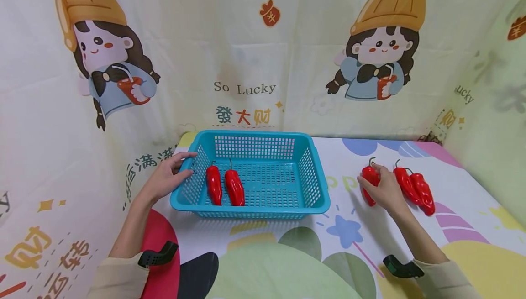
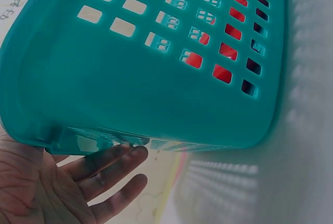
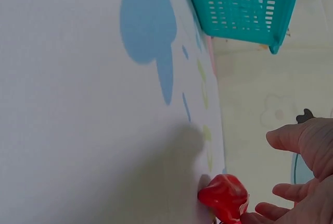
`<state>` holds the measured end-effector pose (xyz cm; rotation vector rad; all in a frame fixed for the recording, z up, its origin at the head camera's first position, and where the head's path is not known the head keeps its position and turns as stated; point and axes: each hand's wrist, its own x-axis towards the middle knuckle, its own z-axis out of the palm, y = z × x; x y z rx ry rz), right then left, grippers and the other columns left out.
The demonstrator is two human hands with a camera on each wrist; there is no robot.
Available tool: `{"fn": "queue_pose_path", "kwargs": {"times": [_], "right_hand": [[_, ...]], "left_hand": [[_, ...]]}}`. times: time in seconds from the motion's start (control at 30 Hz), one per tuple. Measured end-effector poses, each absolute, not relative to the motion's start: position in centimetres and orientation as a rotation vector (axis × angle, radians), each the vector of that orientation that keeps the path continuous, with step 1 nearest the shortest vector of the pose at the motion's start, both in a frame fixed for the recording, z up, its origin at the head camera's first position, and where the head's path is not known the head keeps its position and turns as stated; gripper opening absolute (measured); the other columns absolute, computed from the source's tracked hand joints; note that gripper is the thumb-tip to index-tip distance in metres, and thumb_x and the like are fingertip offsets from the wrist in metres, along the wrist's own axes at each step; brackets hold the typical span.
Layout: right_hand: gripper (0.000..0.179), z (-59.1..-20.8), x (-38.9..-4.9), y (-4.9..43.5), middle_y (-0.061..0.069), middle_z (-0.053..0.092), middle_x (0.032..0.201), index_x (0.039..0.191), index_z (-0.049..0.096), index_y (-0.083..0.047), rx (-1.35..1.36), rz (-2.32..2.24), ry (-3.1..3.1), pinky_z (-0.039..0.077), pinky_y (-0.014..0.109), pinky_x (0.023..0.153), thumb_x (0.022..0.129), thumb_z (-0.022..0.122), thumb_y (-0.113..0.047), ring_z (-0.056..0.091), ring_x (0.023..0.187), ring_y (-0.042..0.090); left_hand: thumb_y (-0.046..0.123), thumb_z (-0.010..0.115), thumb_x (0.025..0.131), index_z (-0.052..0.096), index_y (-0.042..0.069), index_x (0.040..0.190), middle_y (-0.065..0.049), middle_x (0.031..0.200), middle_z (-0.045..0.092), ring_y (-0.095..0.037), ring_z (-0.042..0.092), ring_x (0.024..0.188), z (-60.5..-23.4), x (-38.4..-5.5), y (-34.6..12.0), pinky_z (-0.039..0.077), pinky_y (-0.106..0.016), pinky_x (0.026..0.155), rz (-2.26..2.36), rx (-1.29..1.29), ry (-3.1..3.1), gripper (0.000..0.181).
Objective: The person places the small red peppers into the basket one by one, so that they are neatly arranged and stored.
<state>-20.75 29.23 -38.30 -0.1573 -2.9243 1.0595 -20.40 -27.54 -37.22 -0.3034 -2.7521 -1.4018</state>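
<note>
A blue-green plastic basket (image 1: 263, 211) stands on the table, with two red peppers (image 1: 234, 188) lying side by side in its left part. My left hand (image 1: 166, 176) is at the basket's left rim, thumb and fingers spread; in the left wrist view its fingers (image 2: 112, 174) extend loosely beside the basket wall. To the right of the basket, my right hand (image 1: 387, 190) is over a single red pepper (image 1: 371, 176) with a green stem. In the right wrist view the thumb stands apart from that pepper (image 3: 225, 197), and the fingertips are close to it; contact is unclear.
Two more red peppers (image 1: 422, 194) lie close together on the table, right of my right hand. A printed cloth (image 1: 287, 253) covers the table. Behind it hangs a cartoon-patterned curtain (image 1: 304, 61), which also runs along both sides.
</note>
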Motion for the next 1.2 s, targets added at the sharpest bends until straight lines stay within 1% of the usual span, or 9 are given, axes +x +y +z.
{"fn": "queue_pose_path", "kwargs": {"times": [0.23,0.43,0.7,1.03,1.2], "right_hand": [[0.087,-38.9,-21.1,29.6,0.039,0.033,0.148,0.155,0.021,0.009,-0.171,1.059,-2.928,0.054,0.064,0.092,0.094,0.071,-0.027,0.036,0.132,0.058],[0.088,-39.4,-21.2,30.0,0.039,0.035,0.146,0.155,0.023,0.01,-0.166,1.032,-2.948,0.056,0.062,0.09,0.093,0.073,-0.027,0.038,0.131,0.057],[0.087,-39.6,-21.2,29.9,0.039,0.036,0.144,0.153,0.025,0.011,-0.145,1.007,-2.942,0.056,0.062,0.089,0.092,0.074,-0.025,0.038,0.13,0.058],[0.084,-39.5,-21.1,29.9,0.038,0.039,0.142,0.152,0.03,0.01,-0.105,0.975,-2.951,0.057,0.061,0.087,0.09,0.075,-0.024,0.039,0.128,0.057],[0.083,-39.7,-21.3,29.8,0.039,0.043,0.137,0.149,0.031,0.014,-0.086,0.922,-2.994,0.058,0.059,0.086,0.09,0.075,-0.026,0.042,0.125,0.055]], "left_hand": [[0.01,0.063,0.099,0.045,0.004,0.152,-0.03,0.142,0.052,-0.042,0.063,0.113,-37.3,-20.5,-27.5,0.061,-0.035,0.082,-1.396,-0.316,-2.753,0.056],[0.01,0.064,0.099,0.046,0.004,0.151,-0.029,0.142,0.052,-0.043,0.063,0.113,-37.2,-20.5,-27.5,0.061,-0.034,0.081,-1.397,-0.308,-2.75,0.056],[0.009,0.064,0.098,0.046,0.004,0.151,-0.03,0.141,0.053,-0.043,0.063,0.113,-37.3,-20.5,-27.6,0.062,-0.036,0.081,-1.397,-0.308,-2.752,0.056],[0.01,0.064,0.098,0.046,0.004,0.151,-0.03,0.139,0.054,-0.041,0.063,0.109,-37.3,-20.5,-27.6,0.061,-0.032,0.078,-1.389,-0.309,-2.754,0.055],[0.01,0.064,0.099,0.047,0.003,0.15,-0.03,0.14,0.053,-0.042,0.063,0.11,-37.2,-20.5,-27.6,0.061,-0.033,0.079,-1.391,-0.31,-2.75,0.055]]}}
